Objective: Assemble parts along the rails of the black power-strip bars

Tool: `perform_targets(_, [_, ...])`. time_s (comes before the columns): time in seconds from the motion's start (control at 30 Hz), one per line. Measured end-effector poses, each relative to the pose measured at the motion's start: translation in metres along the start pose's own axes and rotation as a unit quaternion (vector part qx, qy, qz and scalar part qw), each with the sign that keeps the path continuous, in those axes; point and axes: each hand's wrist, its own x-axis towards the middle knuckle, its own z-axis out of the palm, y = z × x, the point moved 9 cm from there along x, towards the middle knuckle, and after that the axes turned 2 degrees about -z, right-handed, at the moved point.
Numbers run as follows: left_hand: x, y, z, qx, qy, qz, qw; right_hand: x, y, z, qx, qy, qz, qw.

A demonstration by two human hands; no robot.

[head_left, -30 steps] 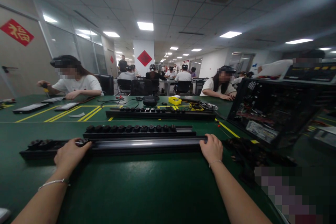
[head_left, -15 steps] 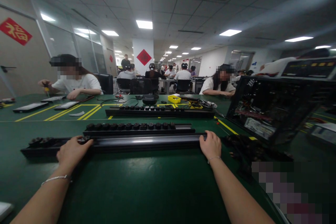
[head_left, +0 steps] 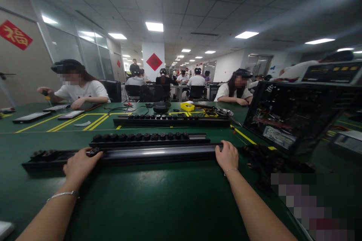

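Two hands at a long black rail, which lies on the green surface, roughly parallel to its far edge. The left hand pinches a dark block on the rail between thumb and fingers; the right hand is closed around the rail's right end, its fingertips partly hidden. Two more blocks sit at the rail's left end. A dark clump, its parts indistinct, lies toward the surface's right edge. Just beyond the rail lies a middle rail bearing a row of blocks; farther back, a third rail. An open computer case stands near the right edge. Nearer the far edge is a yellow box. A co-worker sits at the far left, another at the far right.
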Motion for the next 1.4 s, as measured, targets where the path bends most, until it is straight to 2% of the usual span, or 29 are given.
perform_targets(0.37, [-0.004,0.012,0.007,0.006,-0.014,0.029,0.999,0.0,-0.001,0.0,-0.01,0.016,-0.003,1.0])
perform_targets(0.87, [-0.002,0.009,0.007,-0.004,-0.011,0.017,1.0,0.0,0.0,0.002,0.004,-0.004,0.009,1.0])
perform_targets(1.1, [-0.007,0.014,0.007,-0.002,-0.019,0.008,1.0,0.0,0.0,0.002,0.0,-0.005,0.013,1.0])
perform_targets(1.4, [-0.01,0.024,0.006,0.009,0.0,0.065,0.998,0.001,0.0,0.004,-0.013,0.014,0.001,1.0])
